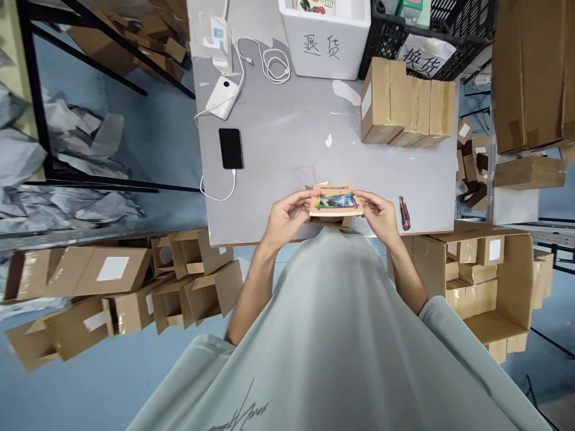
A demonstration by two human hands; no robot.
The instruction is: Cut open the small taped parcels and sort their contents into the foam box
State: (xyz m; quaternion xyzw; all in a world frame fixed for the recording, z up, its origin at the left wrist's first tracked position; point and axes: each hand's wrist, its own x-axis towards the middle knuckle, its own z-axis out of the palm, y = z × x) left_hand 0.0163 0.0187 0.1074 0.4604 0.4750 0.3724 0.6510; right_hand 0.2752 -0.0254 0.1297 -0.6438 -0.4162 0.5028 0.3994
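Observation:
A flat, pale orange item with a colourful picture label [336,201] is held level near the table's front edge. My left hand [288,216] grips its left side, with thumb and fingers closed on it. On the opposite side, my right hand [378,214] pinches the right edge. Beneath the item, partly hidden by it, is an open cardboard box [330,223]. A red and black utility knife [405,214] lies on the table to the right of my right hand.
On the grey table [278,137] are a black phone [231,148], a white power bank [223,97] with cables, taped cartons [381,102], a white bin [326,42] and a black crate [381,37]. Open boxes [215,287] stand at lower left, a large carton [516,281] at lower right.

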